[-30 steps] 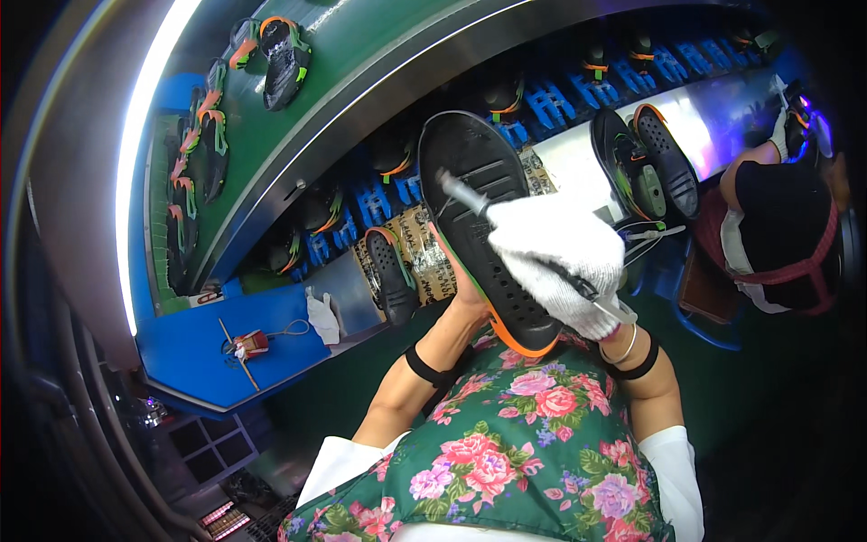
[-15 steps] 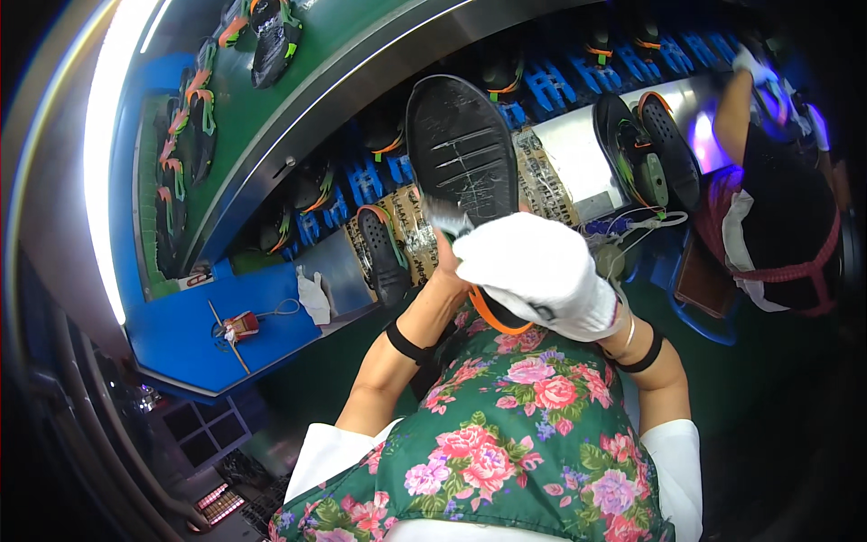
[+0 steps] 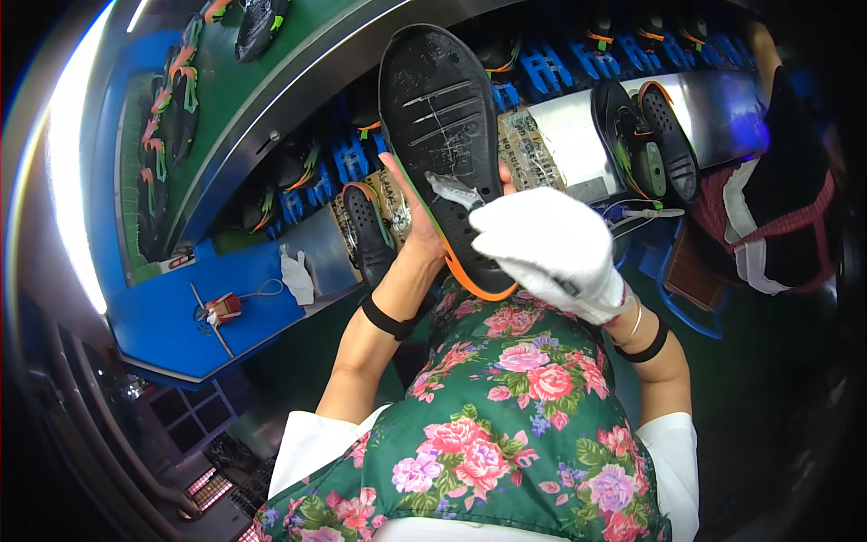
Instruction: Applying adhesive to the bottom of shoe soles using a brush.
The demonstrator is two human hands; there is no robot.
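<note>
A large black shoe sole [image 3: 438,99] with an orange and green rim is tilted in front of me, its grooved face up. My bare left hand [image 3: 421,217] is closed around its middle from beneath, thumb along the left edge and fingertips showing at the right edge. My right hand [image 3: 549,248], in a white glove, is closed over the heel half. From it a whitish brush tip [image 3: 454,190] reaches onto the sole's middle; the handle is hidden in the glove. Thin pale lines run along the sole's face.
Blue holders [image 3: 545,68] carry more soles along the bench. A perforated sole [image 3: 368,230] lies to the left, and a shoe pair [image 3: 623,140] to the right. A blue side table [image 3: 172,330] bears a small red object. Another person [image 3: 777,208] sits at the right.
The sole has moved up and to the left, nearer to me, with my left hand. The brush tip has shifted across its middle, and more of the heel end shows.
</note>
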